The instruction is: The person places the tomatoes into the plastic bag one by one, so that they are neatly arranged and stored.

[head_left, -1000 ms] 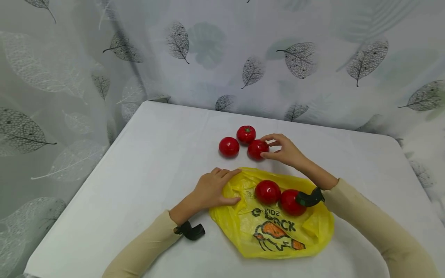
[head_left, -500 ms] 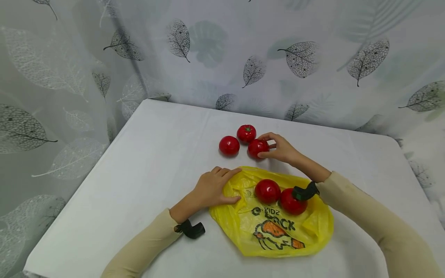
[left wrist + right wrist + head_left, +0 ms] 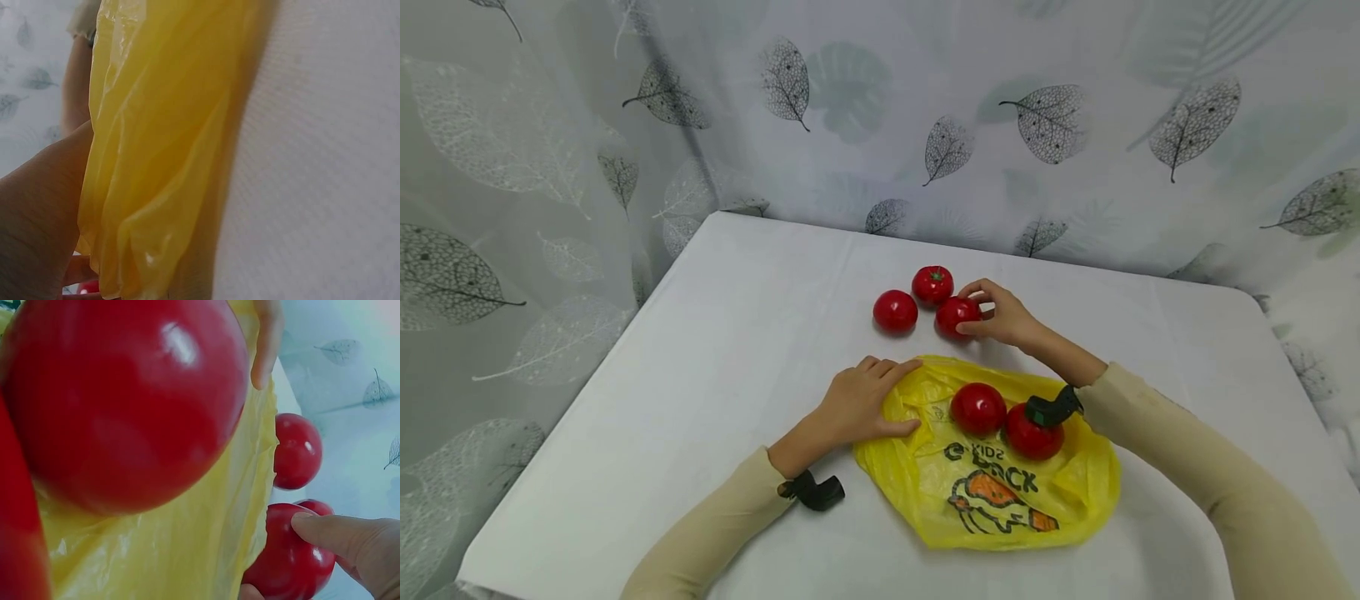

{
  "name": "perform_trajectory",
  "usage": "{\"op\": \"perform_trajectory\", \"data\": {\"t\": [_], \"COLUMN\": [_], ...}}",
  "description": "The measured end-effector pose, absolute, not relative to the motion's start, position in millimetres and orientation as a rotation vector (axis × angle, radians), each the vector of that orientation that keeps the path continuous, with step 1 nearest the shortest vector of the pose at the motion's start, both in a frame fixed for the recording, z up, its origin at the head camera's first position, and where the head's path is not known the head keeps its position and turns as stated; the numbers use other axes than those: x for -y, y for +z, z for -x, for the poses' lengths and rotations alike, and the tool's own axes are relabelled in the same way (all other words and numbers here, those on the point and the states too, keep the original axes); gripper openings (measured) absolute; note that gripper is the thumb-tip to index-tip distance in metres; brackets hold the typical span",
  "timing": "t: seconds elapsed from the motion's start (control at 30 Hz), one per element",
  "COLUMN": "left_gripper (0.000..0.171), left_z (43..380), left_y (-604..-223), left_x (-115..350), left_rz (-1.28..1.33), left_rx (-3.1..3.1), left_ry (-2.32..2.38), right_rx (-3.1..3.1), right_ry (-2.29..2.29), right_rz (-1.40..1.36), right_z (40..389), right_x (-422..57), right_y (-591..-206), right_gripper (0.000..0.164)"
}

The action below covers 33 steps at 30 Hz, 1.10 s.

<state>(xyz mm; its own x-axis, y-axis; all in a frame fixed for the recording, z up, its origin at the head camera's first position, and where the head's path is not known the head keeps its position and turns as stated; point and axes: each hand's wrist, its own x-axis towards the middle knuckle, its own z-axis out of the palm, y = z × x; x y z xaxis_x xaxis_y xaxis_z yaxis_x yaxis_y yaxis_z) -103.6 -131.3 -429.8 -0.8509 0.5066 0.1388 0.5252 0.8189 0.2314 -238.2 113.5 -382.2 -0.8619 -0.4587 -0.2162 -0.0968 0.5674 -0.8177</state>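
Note:
My right hand (image 3: pixel 1006 317) holds a red tomato (image 3: pixel 953 317) on the white table, its thumb pressed on the skin in the right wrist view. Two more tomatoes stand close by: one with a green stem top (image 3: pixel 932 285) behind it, a plain one (image 3: pixel 895 312) to the left. Beside my left hand (image 3: pixel 857 404) lies an open yellow plastic bag (image 3: pixel 985 533); that hand grips its left edge, index finger and thumb spread along it. Inside the bag are two tomatoes, one fully visible (image 3: pixel 978 408) and one (image 3: pixel 1033 435) partly covered by the dark wrist strap.
The white table (image 3: pixel 737 317) reaches back to a leaf-patterned curtain (image 3: pixel 887 100). Its left edge slants toward the front. Dark straps with black pieces (image 3: pixel 820 493) sit at both wrists, the right one hanging above the bag.
My right hand's fingers and thumb have closed in further around the tomato, and the right forearm has shifted slightly left. The left hand stays on the bag.

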Motion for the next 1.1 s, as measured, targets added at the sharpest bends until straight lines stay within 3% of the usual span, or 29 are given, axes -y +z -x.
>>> {"op": "perform_trajectory", "data": {"t": [0.57, 1.1], "left_gripper": [0.081, 0.081], "left_z": [106, 105], "left_y": [-431, -430], "left_x": [131, 128], "left_rz": [0.828, 0.822], "left_rx": [2.917, 2.917], "left_ry": [-0.428, -0.437], "right_rx": [-2.345, -2.396], "right_ry": [-1.249, -1.286], "right_rz": [0.470, 0.574], "right_z": [235, 206], "right_x": [-127, -140], "right_y": [-382, -368], "right_gripper": [0.053, 0.053]}}
